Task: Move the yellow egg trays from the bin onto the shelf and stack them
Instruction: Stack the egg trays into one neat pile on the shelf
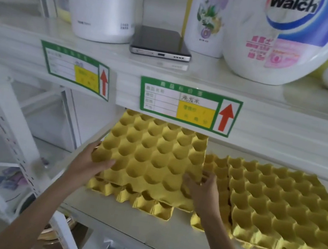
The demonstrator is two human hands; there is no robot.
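The left hand (88,160) and right hand (204,188) both grip the top yellow egg tray (151,155) by its sides, just over another tray (134,199) on the shelf (161,233). This looks like the stacking step. Next, I think the cups must line up so it drops in snug.

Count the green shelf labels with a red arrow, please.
2: left label and right label, both on the front edge of the upper shelf. Others may lie outside the view.

The far edge of the top egg tray (153,155) disappears behind the upper shelf's lip (188,78); bottles above are cropped, and the left price label (74,70) blurs beyond reading.
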